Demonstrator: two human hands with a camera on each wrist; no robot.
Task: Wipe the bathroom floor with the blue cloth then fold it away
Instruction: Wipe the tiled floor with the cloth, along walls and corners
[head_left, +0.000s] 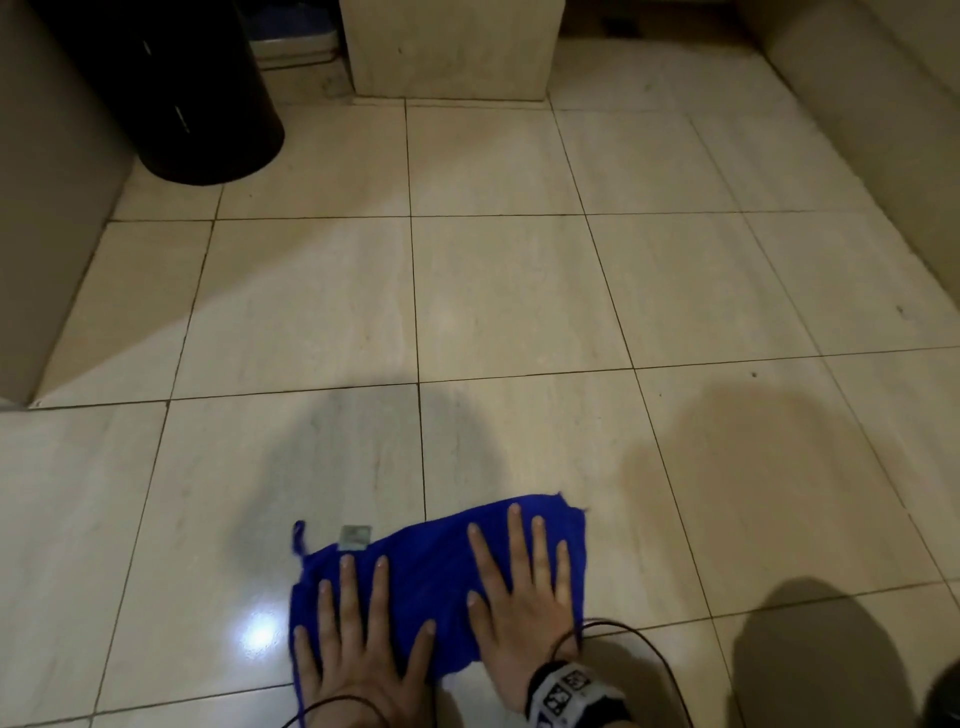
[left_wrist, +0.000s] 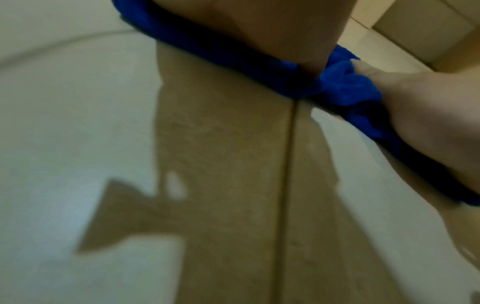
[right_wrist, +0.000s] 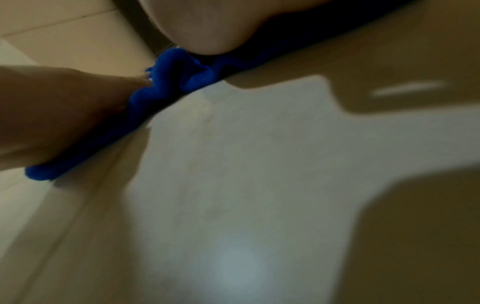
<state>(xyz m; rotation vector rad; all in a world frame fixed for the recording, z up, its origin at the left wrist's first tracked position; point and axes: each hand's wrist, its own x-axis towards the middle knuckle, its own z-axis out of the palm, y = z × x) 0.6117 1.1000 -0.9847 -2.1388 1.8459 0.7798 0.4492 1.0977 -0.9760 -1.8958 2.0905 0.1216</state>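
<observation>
Blue cloth (head_left: 436, 582), its small grey tag (head_left: 355, 537) seemingly unreadable, lies under both flat, spread hands.

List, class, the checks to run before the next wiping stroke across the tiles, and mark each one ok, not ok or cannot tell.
1. Left hand flat on the blue cloth: ok.
2. Right hand flat on it: ok.
3. Cloth spread smooth: not ok, it bunches at the near edge.
4. Tiled floor ahead free of obstacles: ok.
5. Black bin out of the path: ok.
6. Cloth damp: cannot tell.
</observation>
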